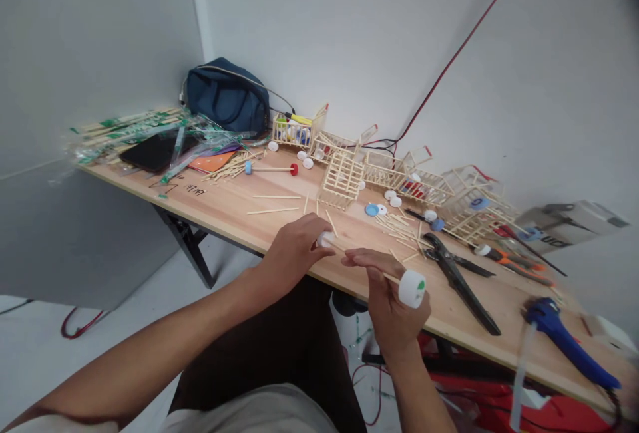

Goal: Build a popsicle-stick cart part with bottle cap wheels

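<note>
My left hand (pixel 294 247) is closed in a pinch on a white bottle cap (pixel 325 239) at one end of a thin wooden stick (pixel 362 261). My right hand (pixel 387 293) grips the same stick near its other end, where a second white cap (pixel 412 288) with a green mark sits. Both hands hover over the front edge of the wooden table (pixel 249 217). Loose sticks (pixel 272 210) lie on the table just beyond my left hand.
Stick-built cage frames (pixel 344 177) stand along the back with caps scattered around. Another stick axle with a blue and a red cap (pixel 269 168) lies left. Black pliers (pixel 459 277), a blue glue gun (pixel 564 336), a navy bag (pixel 227 97) and wrapped chopsticks (pixel 134 130) surround them.
</note>
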{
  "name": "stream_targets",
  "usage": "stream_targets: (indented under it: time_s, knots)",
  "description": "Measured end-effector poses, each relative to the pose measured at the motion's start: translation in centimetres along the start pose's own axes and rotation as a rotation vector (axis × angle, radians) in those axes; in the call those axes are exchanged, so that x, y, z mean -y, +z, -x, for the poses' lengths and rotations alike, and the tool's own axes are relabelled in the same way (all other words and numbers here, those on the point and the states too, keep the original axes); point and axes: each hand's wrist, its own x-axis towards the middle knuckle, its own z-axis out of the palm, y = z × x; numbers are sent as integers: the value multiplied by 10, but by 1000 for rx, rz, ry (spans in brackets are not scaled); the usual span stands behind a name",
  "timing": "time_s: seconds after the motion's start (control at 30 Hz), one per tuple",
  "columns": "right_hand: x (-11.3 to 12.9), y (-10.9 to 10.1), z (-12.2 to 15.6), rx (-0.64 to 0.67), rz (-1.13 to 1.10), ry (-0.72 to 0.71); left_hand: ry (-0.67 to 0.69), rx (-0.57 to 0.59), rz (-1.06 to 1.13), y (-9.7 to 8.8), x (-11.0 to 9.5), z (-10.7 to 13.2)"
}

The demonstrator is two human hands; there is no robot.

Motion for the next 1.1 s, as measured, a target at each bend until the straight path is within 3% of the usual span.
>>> stream_targets:
  time_s: [0.07, 0.17, 0.27, 0.37, 0.47, 0.67, 0.77, 0.97, 1.1]
  knots:
    - [1, 3, 1, -66, -18, 52, 48, -17, -48, 5, 0, 3]
    - [4, 13, 2, -240, -55, 242, 125, -45, -102, 11, -1, 5]
    - [2, 21, 3, -409, -229, 437, 77, -63, -39, 11, -2, 4]
    - [-4, 24, 4, -500, -444, 560, 3, -32, 149, 5, 0, -1]
    - [-8, 21, 4, -532, -524, 588, -11, 11, 390, 1, 3, -4]
    - [-10, 16, 1, -562, -744, 697, -163, -17, 796, 5, 1, -4]
    - [-12, 13, 2, -538, -758, 662, -232, -17, 952, 7, -5, -2]
    - [-7, 12, 11, -483, -577, 404, -362, 96, 1067, 6, -12, 2]
    - [-1, 14, 12, -496, -575, 418, -352, 36, 1006, 8, -18, 5]
